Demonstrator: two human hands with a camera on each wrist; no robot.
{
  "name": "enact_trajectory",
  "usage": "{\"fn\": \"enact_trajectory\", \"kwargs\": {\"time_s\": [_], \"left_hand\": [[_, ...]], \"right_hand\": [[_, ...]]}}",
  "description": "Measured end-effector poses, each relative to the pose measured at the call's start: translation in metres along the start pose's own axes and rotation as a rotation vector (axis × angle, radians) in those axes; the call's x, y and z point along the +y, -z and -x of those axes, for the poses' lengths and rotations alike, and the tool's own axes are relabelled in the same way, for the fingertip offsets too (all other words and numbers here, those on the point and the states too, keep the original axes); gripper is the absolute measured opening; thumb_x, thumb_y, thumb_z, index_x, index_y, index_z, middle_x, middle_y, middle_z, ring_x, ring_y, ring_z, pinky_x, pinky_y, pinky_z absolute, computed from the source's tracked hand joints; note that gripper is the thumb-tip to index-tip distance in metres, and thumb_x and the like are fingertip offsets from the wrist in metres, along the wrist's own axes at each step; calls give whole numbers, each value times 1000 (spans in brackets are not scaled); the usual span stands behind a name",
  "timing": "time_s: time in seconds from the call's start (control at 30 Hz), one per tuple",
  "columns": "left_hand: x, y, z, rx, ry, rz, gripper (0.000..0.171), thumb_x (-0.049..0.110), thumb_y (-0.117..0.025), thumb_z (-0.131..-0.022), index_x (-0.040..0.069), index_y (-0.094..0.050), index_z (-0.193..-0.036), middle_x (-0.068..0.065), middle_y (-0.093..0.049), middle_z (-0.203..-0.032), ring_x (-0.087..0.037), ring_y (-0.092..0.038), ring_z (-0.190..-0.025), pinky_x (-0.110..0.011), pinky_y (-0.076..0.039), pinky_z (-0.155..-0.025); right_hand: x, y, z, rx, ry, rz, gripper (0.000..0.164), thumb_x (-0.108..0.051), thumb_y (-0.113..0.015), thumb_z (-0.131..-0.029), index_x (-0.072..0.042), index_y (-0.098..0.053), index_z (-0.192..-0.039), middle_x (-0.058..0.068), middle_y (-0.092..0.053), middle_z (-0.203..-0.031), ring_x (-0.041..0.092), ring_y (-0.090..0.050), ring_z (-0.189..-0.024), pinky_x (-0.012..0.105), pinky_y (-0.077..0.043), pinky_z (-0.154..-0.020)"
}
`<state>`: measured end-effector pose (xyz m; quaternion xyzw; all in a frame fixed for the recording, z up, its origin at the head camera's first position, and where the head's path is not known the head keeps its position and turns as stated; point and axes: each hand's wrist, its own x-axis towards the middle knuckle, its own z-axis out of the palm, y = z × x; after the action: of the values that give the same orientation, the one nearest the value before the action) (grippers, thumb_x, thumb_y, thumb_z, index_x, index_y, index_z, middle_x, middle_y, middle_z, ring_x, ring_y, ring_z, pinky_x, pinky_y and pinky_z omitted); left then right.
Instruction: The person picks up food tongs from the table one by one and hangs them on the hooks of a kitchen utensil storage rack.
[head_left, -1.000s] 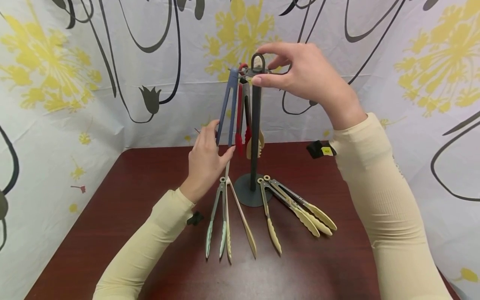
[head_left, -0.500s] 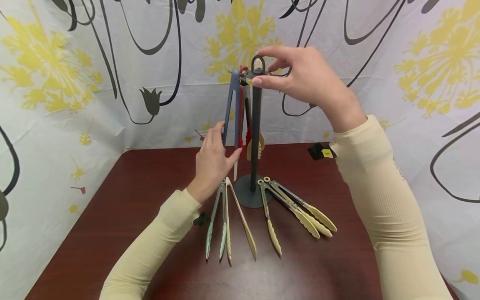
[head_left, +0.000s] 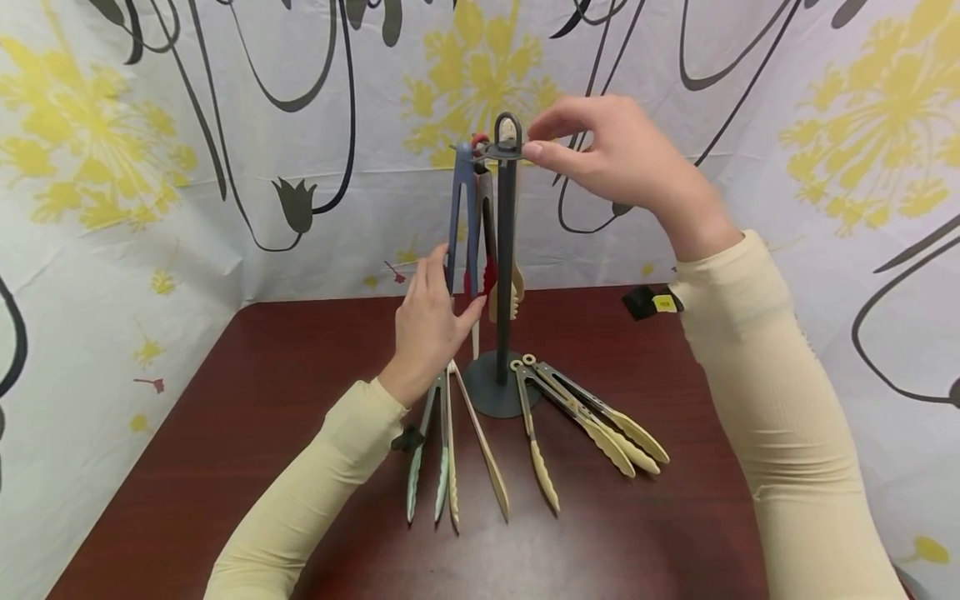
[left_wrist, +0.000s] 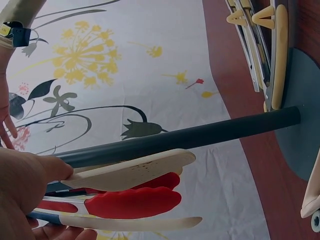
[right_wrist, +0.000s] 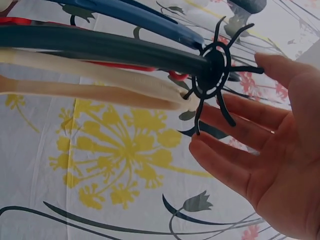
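Observation:
Blue tongs [head_left: 472,221] with cream tips hang from a hook at the top left of a dark stand [head_left: 506,250]. My left hand [head_left: 426,325] grips their two arms low down; in the left wrist view the thumb lies on one arm and the fingers on the other. Red-tipped tongs [left_wrist: 132,202] and beige tongs [right_wrist: 100,92] hang beside them. At the stand's top, my right hand [head_left: 618,154] is spread around the ring of hooks [right_wrist: 212,70], its thumb right at one hook's tip and the other fingers stretched below.
Mint tongs [head_left: 442,450] and pale tongs [head_left: 491,467] lie on the dark red table [head_left: 300,508] left of the stand's round base [head_left: 491,400]. Yellow-tipped tongs [head_left: 546,479] and more yellow tongs [head_left: 633,429] lie to its right. A patterned cloth [head_left: 187,233] hangs behind.
My left hand and the blue tongs have swung slightly right, towards the stand. My right hand has loosened from the stand's top and drawn a little to the right.

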<state>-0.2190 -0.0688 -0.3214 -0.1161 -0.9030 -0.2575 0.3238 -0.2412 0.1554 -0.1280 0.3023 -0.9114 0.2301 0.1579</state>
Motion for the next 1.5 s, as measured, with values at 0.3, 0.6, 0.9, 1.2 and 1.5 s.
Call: {"fn": "enact_trajectory", "kwargs": {"time_s": [0.3,0.6,0.9,1.2,1.5], "left_hand": [[1,1,-1,12,10,8,86,35,-81,-82,8,-34,-148,-15,-56,-121,-26,-62,-95,-39,-59,-64],[0,3,-2,22,-1,-17,85,36,-79,-83,8,-33,-148,-15,-56,-119,-27,-61,-92,-39,-58,-62],[0,1,-3,4,7,6,84,36,-78,-84,9,-32,-149,-16,-56,-123,-26,-61,-96,-39,-58,-65],[1,-2,-7,-15,25,34,84,34,-79,-84,9,-33,-149,-16,-56,-125,-28,-60,-101,-41,-59,-71],[0,-5,-9,-53,71,70,82,33,-78,-85,9,-33,-149,-15,-54,-132,-29,-59,-109,-44,-58,-78]], "right_hand": [[5,7,3,-89,-17,-18,52,-47,-55,-98,-21,-53,-143,1,-55,-145,26,-67,-108,41,-48,-89],[5,9,2,-111,-25,-1,51,-51,-57,-96,-27,-55,-142,-2,-58,-142,13,-55,-61,30,-39,-64],[6,9,2,-108,-36,-30,54,-51,-62,-93,-35,-51,-144,-4,-59,-141,19,-63,-78,29,-43,-71],[2,12,1,-135,26,-28,65,-43,-63,-95,-45,-32,-152,9,-59,-142,32,-58,-126,53,-42,-102],[-4,13,-1,-186,-8,5,65,-48,-62,-94,-47,-32,-151,8,-57,-143,29,-53,-132,54,-38,-108]]}}
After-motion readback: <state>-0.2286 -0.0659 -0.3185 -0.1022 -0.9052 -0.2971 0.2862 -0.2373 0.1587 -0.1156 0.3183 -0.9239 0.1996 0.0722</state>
